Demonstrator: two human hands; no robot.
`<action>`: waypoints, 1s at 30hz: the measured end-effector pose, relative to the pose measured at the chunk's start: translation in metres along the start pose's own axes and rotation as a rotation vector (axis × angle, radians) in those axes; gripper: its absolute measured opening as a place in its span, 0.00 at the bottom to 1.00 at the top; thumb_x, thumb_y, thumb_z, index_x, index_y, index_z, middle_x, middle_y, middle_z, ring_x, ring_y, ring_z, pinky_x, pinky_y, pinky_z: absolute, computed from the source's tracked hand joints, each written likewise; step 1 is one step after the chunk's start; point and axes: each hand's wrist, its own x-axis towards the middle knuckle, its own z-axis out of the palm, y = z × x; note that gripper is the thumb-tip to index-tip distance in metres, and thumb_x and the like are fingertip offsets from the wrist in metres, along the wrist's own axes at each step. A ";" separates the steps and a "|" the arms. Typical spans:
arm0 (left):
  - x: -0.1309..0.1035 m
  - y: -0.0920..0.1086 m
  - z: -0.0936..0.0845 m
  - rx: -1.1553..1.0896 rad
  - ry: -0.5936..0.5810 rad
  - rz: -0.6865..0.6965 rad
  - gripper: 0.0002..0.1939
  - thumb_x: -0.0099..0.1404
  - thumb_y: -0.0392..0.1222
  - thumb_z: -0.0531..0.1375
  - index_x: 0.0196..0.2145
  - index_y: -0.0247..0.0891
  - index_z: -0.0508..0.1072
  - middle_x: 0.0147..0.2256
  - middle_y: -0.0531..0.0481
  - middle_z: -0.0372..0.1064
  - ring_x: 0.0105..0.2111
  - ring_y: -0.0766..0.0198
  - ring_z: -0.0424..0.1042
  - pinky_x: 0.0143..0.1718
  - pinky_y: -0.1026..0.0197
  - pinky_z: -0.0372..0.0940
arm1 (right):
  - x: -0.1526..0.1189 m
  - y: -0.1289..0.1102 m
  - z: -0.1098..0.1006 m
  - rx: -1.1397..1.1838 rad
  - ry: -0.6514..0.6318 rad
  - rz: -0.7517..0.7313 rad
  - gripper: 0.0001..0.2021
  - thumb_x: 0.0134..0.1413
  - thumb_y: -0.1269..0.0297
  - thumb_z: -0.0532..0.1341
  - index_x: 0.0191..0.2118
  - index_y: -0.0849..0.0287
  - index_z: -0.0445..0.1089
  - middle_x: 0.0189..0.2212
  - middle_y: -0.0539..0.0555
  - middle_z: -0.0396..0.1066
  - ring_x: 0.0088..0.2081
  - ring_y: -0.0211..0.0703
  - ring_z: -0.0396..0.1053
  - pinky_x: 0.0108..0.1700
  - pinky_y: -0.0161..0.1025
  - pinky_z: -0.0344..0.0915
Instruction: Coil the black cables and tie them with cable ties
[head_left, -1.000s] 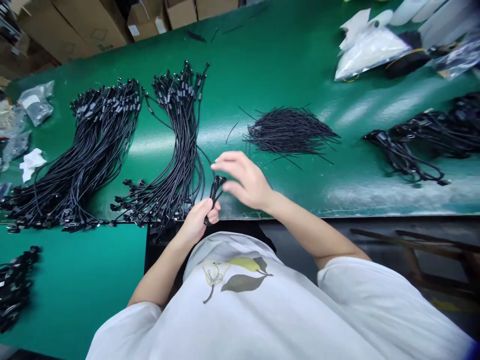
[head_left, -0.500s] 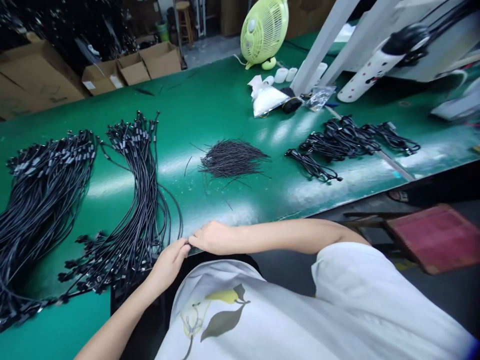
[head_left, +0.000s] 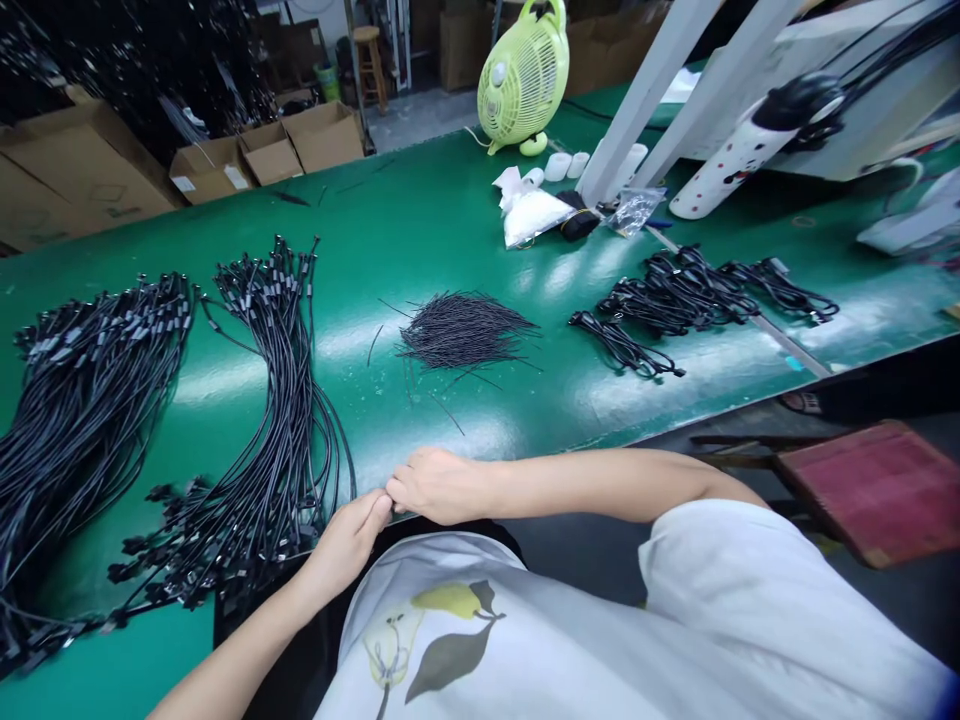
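At the near edge of the green table, my left hand (head_left: 349,542) and my right hand (head_left: 440,486) meet, fingertips pinched together. Whatever they grip is hidden by the fingers. Just left of them lies a bundle of black cables (head_left: 289,375), spread lengthwise with connectors at both ends. Beyond my right hand sits a pile of short, thin black ties (head_left: 466,332), with a few strays around it. Farther right are several coiled black cables (head_left: 667,292), folded into small bunches.
A second, larger bundle of black cables (head_left: 101,390) covers the table's left side. Toward the back stand a green fan (head_left: 523,85), a white plastic bag (head_left: 534,215) and a spotted white bottle (head_left: 731,165) by grey posts. A red stool (head_left: 881,485) is at right, below the table.
Both hands have shifted slightly right, still pinched together. The whole view has dropped a little in the frame. A loose tie near the pile shows at greater length.
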 end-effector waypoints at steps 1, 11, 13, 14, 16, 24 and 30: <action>0.002 0.002 -0.002 -0.061 -0.023 -0.009 0.23 0.70 0.58 0.43 0.26 0.39 0.59 0.25 0.54 0.55 0.28 0.64 0.55 0.32 0.61 0.53 | -0.001 0.001 -0.002 -0.005 0.008 -0.006 0.16 0.69 0.62 0.43 0.39 0.63 0.65 0.33 0.56 0.69 0.32 0.46 0.67 0.33 0.42 0.55; -0.004 -0.004 0.007 -0.416 -0.055 -0.145 0.25 0.63 0.62 0.53 0.29 0.34 0.70 0.20 0.57 0.54 0.23 0.67 0.53 0.28 0.62 0.50 | 0.014 0.033 -0.016 0.627 -0.250 -0.117 0.14 0.66 0.62 0.52 0.37 0.60 0.72 0.33 0.52 0.74 0.34 0.38 0.68 0.39 0.36 0.58; -0.011 -0.008 0.005 -0.441 0.029 -0.145 0.24 0.63 0.61 0.54 0.29 0.34 0.71 0.19 0.57 0.54 0.23 0.67 0.53 0.28 0.63 0.49 | 0.024 0.072 -0.023 0.793 -0.183 0.002 0.15 0.68 0.60 0.49 0.40 0.59 0.73 0.36 0.50 0.75 0.35 0.35 0.69 0.39 0.32 0.60; -0.013 -0.009 0.003 -0.483 0.108 -0.134 0.24 0.63 0.60 0.55 0.29 0.34 0.71 0.19 0.57 0.54 0.23 0.67 0.53 0.28 0.63 0.50 | 0.030 0.096 -0.027 0.756 -0.092 0.180 0.16 0.68 0.61 0.49 0.43 0.58 0.73 0.38 0.50 0.74 0.36 0.34 0.70 0.41 0.31 0.60; -0.017 -0.012 -0.003 -0.637 0.303 -0.099 0.22 0.63 0.59 0.57 0.29 0.35 0.70 0.19 0.57 0.54 0.23 0.67 0.53 0.28 0.63 0.50 | 0.045 0.144 -0.030 0.522 0.114 0.617 0.16 0.68 0.61 0.48 0.47 0.58 0.72 0.44 0.53 0.73 0.41 0.36 0.69 0.45 0.33 0.60; -0.019 -0.030 -0.003 -1.073 0.521 -0.021 0.18 0.62 0.55 0.62 0.31 0.34 0.69 0.22 0.56 0.55 0.23 0.71 0.54 0.26 0.65 0.51 | 0.099 0.236 -0.021 0.238 0.140 1.052 0.11 0.55 0.72 0.58 0.41 0.71 0.72 0.42 0.69 0.71 0.44 0.51 0.68 0.45 0.40 0.61; -0.010 -0.022 -0.010 -1.139 0.543 -0.010 0.20 0.58 0.54 0.66 0.35 0.31 0.72 0.21 0.58 0.52 0.21 0.73 0.50 0.24 0.66 0.47 | 0.089 0.170 -0.026 0.246 0.221 0.785 0.11 0.62 0.69 0.51 0.45 0.66 0.68 0.46 0.64 0.69 0.46 0.46 0.67 0.48 0.39 0.60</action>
